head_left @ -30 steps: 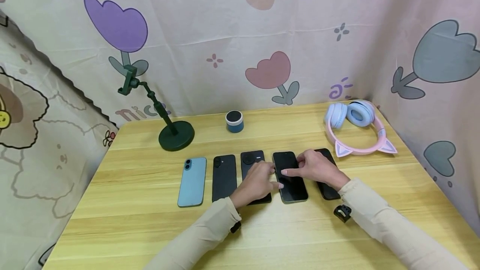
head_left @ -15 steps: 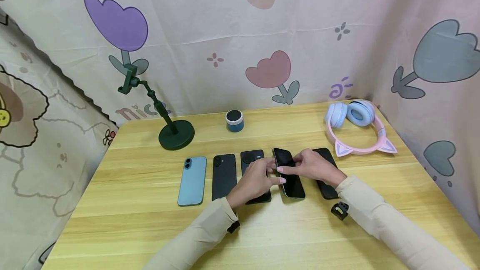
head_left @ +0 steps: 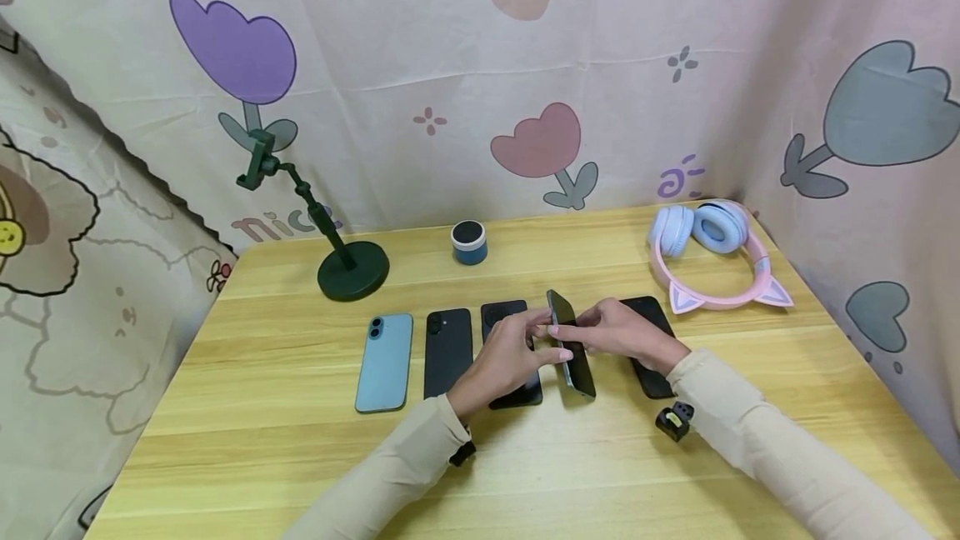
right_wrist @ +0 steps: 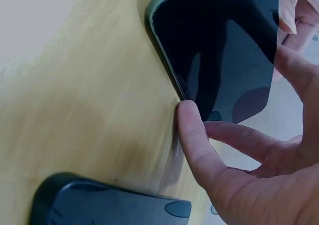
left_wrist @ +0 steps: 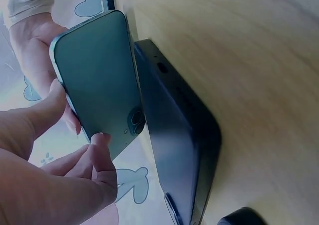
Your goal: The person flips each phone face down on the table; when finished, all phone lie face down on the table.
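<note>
A green-backed smartphone [head_left: 581, 369] stands tilted on its long edge, its dark screen facing right. My left hand [head_left: 508, 355] pinches its raised edge from the left; in the left wrist view the thumb and fingertips sit along that edge beside the green back [left_wrist: 97, 68]. From the right, my right hand [head_left: 628, 333] holds the same phone, its thumb at the raised edge and a finger low by the table edge of the screen [right_wrist: 224, 50]. A dark phone [head_left: 522, 392] lies partly hidden under my left hand, and another black phone [head_left: 654, 377] lies beneath my right wrist.
To the left lie a black phone [head_left: 448, 352] and a light blue phone [head_left: 384, 363]. Behind them stand a dark green phone stand [head_left: 352, 272] and a small blue-and-white round jar [head_left: 469, 248]. Pink cat-ear headphones [head_left: 720, 302] lie at the back right.
The phone between my hands has gone from lying flat, screen up, to standing steeply on its long edge. Its left edge rose, and both hands shifted slightly with it.
</note>
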{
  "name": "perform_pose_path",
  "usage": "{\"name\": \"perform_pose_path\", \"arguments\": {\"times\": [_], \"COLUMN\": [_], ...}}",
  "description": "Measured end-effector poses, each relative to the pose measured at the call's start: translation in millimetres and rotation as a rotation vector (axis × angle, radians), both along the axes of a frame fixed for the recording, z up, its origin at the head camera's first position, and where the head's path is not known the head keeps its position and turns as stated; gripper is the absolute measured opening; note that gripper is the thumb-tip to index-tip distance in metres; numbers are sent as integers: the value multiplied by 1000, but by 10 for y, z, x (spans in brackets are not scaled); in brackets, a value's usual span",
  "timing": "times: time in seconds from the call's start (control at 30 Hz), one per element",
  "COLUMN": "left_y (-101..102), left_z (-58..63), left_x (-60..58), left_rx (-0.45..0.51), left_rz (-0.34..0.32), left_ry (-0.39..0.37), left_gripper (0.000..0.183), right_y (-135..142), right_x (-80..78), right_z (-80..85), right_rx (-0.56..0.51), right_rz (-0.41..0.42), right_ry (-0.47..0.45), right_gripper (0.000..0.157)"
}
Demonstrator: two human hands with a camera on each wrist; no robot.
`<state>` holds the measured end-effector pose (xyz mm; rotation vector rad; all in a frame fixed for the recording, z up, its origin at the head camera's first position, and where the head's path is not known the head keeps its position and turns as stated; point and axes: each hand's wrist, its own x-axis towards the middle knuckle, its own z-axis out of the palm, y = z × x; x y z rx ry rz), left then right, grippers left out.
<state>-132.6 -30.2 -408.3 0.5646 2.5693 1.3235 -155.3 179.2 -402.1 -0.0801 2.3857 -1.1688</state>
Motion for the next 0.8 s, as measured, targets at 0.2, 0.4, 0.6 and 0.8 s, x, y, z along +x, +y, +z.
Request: {"name": "perform_pose_path", "arguments": {"times": [0.2, 0.4, 0.6, 0.8], "left_y": [11, 37, 64, 88], "left_z": [-7, -28, -62, -77], "left_x": [1, 0, 4, 31], "left_rx": [34, 83, 140, 187], "left_rz": [-9, -33, -44, -38], "left_ry": [-4, -17, -33, -64], "left_gripper": [66, 63, 62, 63], "right_y": [10, 38, 56, 92], "right_x": [-9, -13, -5, 2], "right_z": [-4, -8, 2, 4], "right_rx": [-56, -141, -266, -384], "right_rz": [12, 32, 11, 5], "right_ry": [-26, -44, -83, -116], "right_gripper": [70, 63, 56, 52]}}
